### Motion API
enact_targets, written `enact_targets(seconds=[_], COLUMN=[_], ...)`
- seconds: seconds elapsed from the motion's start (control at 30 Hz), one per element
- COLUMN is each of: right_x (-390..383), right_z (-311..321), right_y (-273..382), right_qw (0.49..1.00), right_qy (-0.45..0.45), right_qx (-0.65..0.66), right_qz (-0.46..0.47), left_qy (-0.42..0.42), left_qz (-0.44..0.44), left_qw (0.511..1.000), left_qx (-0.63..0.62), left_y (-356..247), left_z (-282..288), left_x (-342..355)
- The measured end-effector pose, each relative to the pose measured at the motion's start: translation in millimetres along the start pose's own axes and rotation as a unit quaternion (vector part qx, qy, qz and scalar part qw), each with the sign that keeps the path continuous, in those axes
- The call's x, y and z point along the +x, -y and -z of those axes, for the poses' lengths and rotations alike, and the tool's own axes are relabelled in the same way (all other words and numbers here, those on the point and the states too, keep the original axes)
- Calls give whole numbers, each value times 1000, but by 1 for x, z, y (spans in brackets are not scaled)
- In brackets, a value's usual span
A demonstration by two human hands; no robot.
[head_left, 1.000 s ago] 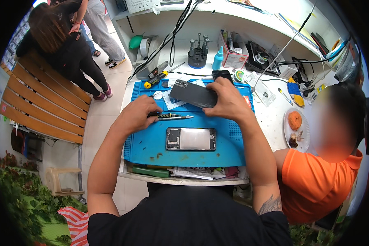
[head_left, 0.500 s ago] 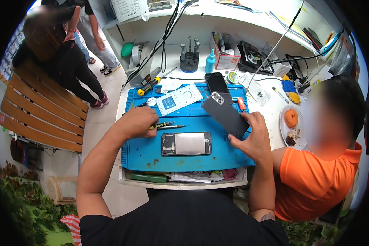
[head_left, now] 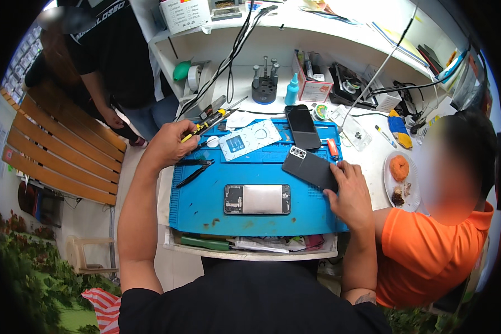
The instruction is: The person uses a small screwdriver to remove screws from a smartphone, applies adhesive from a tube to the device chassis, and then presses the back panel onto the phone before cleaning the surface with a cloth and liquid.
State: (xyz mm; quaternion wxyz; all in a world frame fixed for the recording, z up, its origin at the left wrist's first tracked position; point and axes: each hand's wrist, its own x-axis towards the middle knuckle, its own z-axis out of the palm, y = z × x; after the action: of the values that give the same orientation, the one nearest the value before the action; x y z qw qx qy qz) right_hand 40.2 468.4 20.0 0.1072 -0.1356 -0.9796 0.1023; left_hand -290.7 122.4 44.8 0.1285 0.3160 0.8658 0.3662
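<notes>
My left hand (head_left: 175,139) grips yellow-and-black pen-like tools (head_left: 206,121) at the upper left of the blue mat (head_left: 245,222), above black pliers (head_left: 195,172). My right hand (head_left: 350,197) holds one end of a dark phone back cover (head_left: 306,167), which is resting on or just over the mat's right part. An opened phone (head_left: 257,199) with a silver inner plate lies mid-mat. Behind these are a patterned white card (head_left: 249,139) with a blue square, a black phone (head_left: 301,125) and a small red-orange tool (head_left: 333,148).
A bit holder (head_left: 264,89), light-blue bottle (head_left: 292,89) and cables stand at the back. A co-worker in an orange shirt (head_left: 428,250) sits at the right beside a plate (head_left: 403,200) with food. People (head_left: 111,55) stand by a wooden bench (head_left: 61,156) at the left. An open drawer (head_left: 250,253) juts out below.
My left hand has moved up and back with the tools. My right hand has brought the back cover right and down. In the aisle, a person in a dark top has come nearer the desk.
</notes>
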Motion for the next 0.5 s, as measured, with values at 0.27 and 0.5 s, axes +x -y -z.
enact_targets(seconds=[0.27,0.5], right_x=[80,121], right_z=[7,-56], right_y=[66,115], right_qw=[966,651], right_qy=[20,145], right_qx=[215,744], right_qz=[143,-38], left_qy=[95,156], left_qz=[41,19], left_qw=[968,934], left_qx=[-229,-322], left_y=[0,-16], left_z=[-12,-50], left_x=[-25,-28])
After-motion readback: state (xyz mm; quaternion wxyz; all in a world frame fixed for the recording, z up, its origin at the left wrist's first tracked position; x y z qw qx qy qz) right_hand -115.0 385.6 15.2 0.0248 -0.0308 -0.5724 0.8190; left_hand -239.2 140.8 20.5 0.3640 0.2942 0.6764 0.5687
